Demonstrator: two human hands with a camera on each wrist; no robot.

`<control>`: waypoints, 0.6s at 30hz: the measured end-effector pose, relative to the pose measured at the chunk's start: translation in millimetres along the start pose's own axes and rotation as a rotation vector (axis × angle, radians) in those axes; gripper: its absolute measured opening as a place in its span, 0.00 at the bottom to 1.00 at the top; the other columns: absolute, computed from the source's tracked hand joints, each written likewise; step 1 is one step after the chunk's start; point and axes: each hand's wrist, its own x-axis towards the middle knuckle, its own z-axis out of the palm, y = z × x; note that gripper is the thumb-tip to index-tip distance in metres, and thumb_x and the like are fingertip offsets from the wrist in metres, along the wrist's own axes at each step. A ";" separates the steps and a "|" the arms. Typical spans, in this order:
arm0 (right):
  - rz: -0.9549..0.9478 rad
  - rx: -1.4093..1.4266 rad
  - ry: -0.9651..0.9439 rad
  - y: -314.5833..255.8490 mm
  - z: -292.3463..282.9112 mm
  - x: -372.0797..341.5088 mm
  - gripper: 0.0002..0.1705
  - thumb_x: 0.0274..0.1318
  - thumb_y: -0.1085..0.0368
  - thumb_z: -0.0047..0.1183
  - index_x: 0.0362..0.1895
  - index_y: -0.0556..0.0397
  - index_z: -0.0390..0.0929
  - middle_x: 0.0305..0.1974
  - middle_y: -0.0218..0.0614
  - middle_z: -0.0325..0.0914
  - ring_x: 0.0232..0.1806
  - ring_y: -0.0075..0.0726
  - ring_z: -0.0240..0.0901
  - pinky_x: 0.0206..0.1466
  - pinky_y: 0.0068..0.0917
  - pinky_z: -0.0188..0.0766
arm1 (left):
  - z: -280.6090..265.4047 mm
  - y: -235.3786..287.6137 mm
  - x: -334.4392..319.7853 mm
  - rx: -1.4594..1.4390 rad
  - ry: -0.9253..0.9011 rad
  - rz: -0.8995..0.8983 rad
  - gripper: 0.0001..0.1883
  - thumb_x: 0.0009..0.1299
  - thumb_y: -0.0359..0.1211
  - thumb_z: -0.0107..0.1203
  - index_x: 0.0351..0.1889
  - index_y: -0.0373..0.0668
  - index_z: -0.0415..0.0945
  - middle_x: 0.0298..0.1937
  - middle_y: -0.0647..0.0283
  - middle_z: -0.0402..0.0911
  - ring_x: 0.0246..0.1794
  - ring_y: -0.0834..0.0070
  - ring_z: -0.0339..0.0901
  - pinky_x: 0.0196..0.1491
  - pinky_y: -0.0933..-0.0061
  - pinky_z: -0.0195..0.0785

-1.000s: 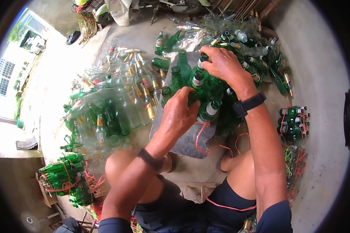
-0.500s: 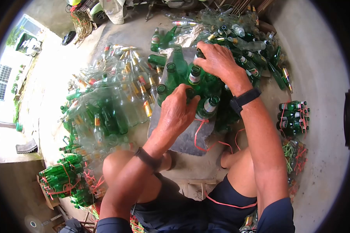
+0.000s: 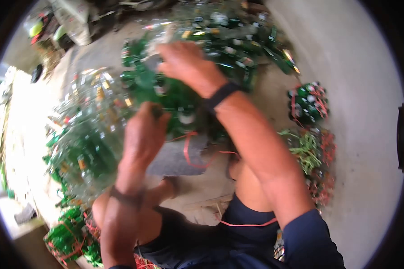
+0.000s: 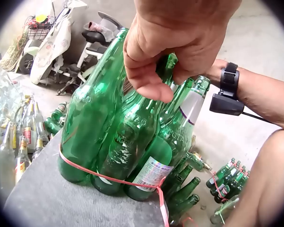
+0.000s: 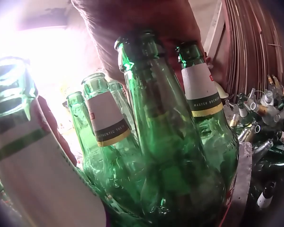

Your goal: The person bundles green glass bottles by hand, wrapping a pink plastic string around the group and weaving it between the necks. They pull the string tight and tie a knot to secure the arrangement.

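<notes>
Green bottles (image 3: 186,116) (image 4: 128,146) stand upright and close together on a grey slab (image 3: 177,157) (image 4: 57,203). A thin red string (image 4: 109,178) runs round their lower parts, knotted at a corner, its loose end trailing (image 3: 188,152). My left hand (image 3: 143,132) (image 4: 177,42) grips the neck of a bottle on the near side, fingers curled round it. On the far side, my right hand (image 3: 186,65) (image 5: 142,19) holds a bottle by its top; the palm hides part of that grip. Several necks (image 5: 142,52) rise between the hands.
Loose clear bottles (image 3: 90,134) lie heaped at the left, more bottles (image 3: 238,40) at the back right. Tied green bundles stand by the right wall (image 3: 307,103) and at the lower left (image 3: 65,233). A scooter (image 4: 57,42) is parked behind.
The head view has swung, so slab, bottles and hands appear further left, and the picture is blurred. Both hands still hold bottles in the group.
</notes>
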 end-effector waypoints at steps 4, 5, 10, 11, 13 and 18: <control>0.027 -0.026 0.165 -3.2 22.2 -0.9 0.07 0.54 0.67 0.58 0.34 0.46 0.88 0.36 0.42 0.88 0.43 0.51 0.86 0.52 0.50 0.73 | -10.6 9.7 -5.1 -0.018 -0.069 -0.056 0.07 0.74 0.28 0.62 0.46 0.37 0.79 0.33 0.50 0.86 0.33 0.60 0.85 0.40 0.63 0.77; 0.076 -0.042 0.082 -11.2 8.6 -2.7 0.07 0.56 0.67 0.57 0.34 0.46 0.88 0.38 0.42 0.89 0.45 0.51 0.86 0.54 0.50 0.72 | -6.7 4.3 -4.9 -0.026 -0.048 -0.036 0.07 0.74 0.29 0.62 0.47 0.37 0.79 0.34 0.51 0.86 0.33 0.63 0.85 0.40 0.65 0.77; 0.077 -0.227 0.337 -13.6 54.2 0.6 0.11 0.60 0.63 0.53 0.42 0.43 0.88 0.40 0.33 0.85 0.47 0.44 0.80 0.59 0.61 0.63 | -9.5 -5.0 -0.8 -0.041 -0.108 -0.080 0.09 0.77 0.31 0.61 0.51 0.39 0.79 0.33 0.61 0.83 0.26 0.76 0.77 0.33 0.72 0.72; 0.101 -0.268 0.351 -15.1 62.3 3.7 0.12 0.61 0.61 0.52 0.44 0.43 0.87 0.41 0.32 0.85 0.48 0.45 0.80 0.58 0.64 0.62 | -9.9 -1.9 -1.8 -0.045 -0.110 -0.066 0.09 0.78 0.32 0.60 0.52 0.39 0.79 0.32 0.62 0.81 0.25 0.78 0.75 0.31 0.73 0.70; 0.149 -0.314 0.285 -18.9 67.4 9.6 0.16 0.65 0.59 0.49 0.49 0.44 0.86 0.45 0.34 0.85 0.49 0.46 0.78 0.59 0.70 0.59 | -12.1 -2.8 -3.5 -0.098 -0.135 -0.041 0.10 0.80 0.34 0.58 0.52 0.39 0.79 0.29 0.65 0.78 0.23 0.80 0.71 0.28 0.74 0.67; 0.232 -0.247 0.105 -25.5 62.5 22.7 0.17 0.68 0.59 0.50 0.54 0.45 0.87 0.50 0.33 0.84 0.55 0.47 0.77 0.60 0.77 0.55 | -14.9 -4.2 -3.9 -0.041 -0.161 -0.093 0.11 0.80 0.34 0.58 0.53 0.39 0.80 0.28 0.66 0.77 0.23 0.81 0.71 0.29 0.75 0.66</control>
